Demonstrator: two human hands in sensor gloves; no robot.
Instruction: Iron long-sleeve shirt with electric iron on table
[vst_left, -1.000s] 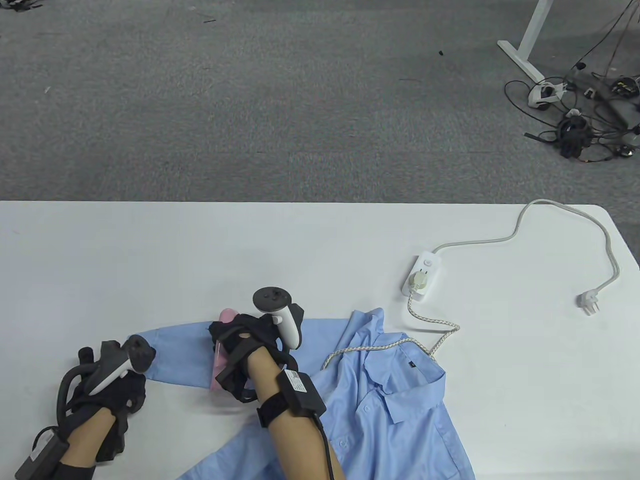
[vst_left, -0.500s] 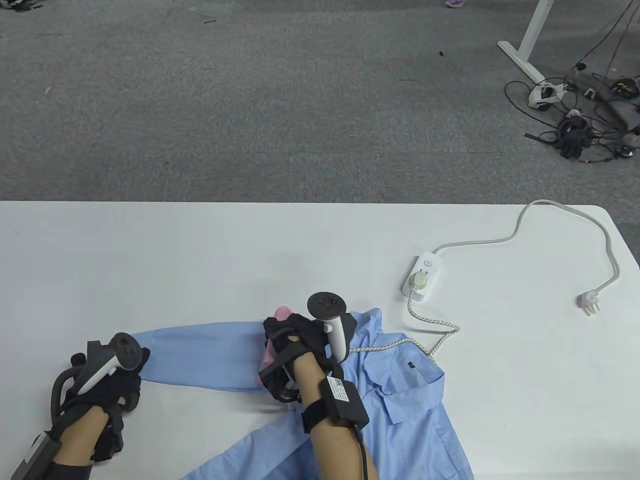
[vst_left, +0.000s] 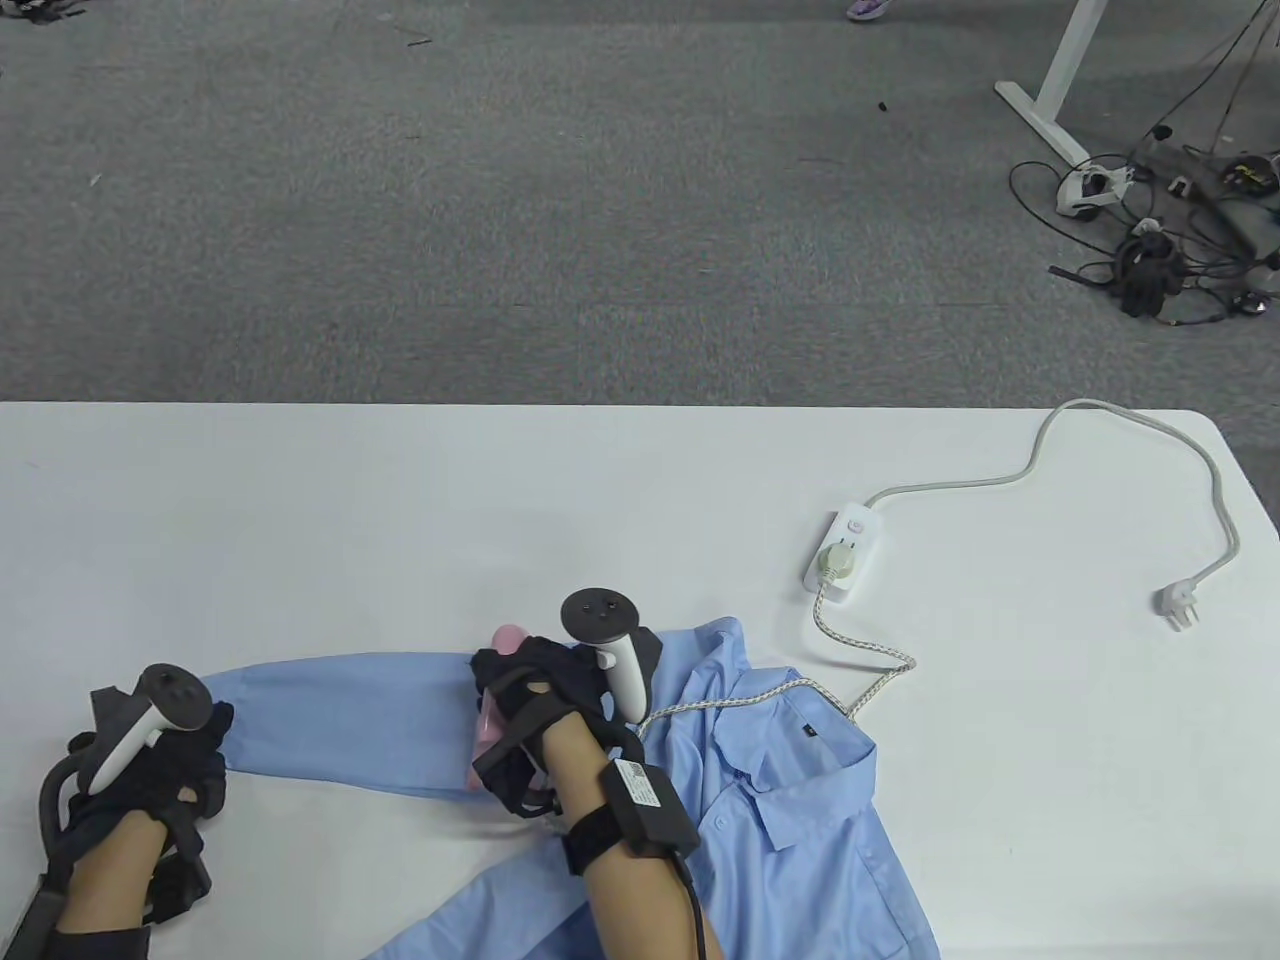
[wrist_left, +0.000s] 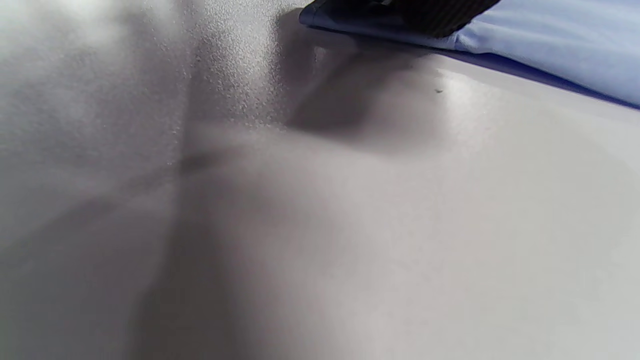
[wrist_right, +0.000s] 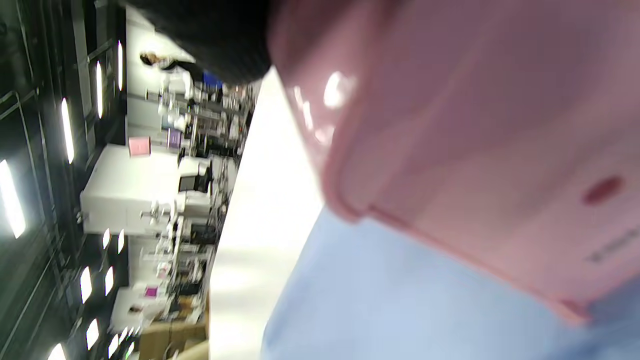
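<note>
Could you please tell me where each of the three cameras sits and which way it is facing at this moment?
Table view: above, looking down at the table; left hand at the sleeve's cuff, right hand gripping the pink iron on the blue shirt.
Left wrist view: low, skimming the tabletop toward the cuff; one dark fingertip.
Right wrist view: sideways, close behind the iron; dark glove at top.
Shared: shirt in all.

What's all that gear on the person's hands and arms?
Both hands, the left hand and the right hand, wear black gloves with straps. Each carries a tracker with a white handle and a dark round top. The forearms are bare. A black box with a white label is strapped to the right wrist, trailing a black cable.
</note>
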